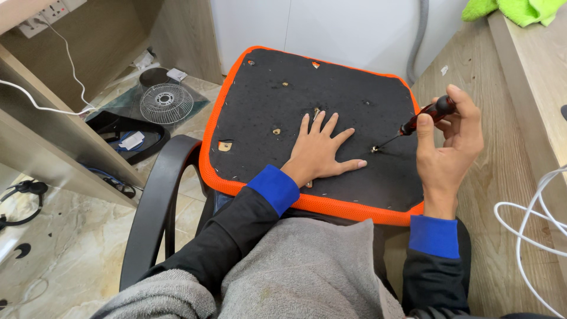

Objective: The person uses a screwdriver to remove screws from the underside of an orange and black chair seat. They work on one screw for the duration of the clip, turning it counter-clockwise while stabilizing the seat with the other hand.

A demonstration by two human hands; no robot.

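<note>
Office: desk point(71, 142); socket strip point(44, 15)

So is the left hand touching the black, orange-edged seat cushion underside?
Touching. The head view shows the left hand pressed flat, fingers spread, on the black seat cushion underside.

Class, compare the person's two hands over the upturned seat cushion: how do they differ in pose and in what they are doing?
The left hand lies flat, fingers spread, palm down on the black underside of the seat cushion; the right hand is raised and curled. The left hand holds nothing, while the right hand grips a screwdriver whose tip meets a screw. Both wear black sleeves with blue cuffs.
</note>
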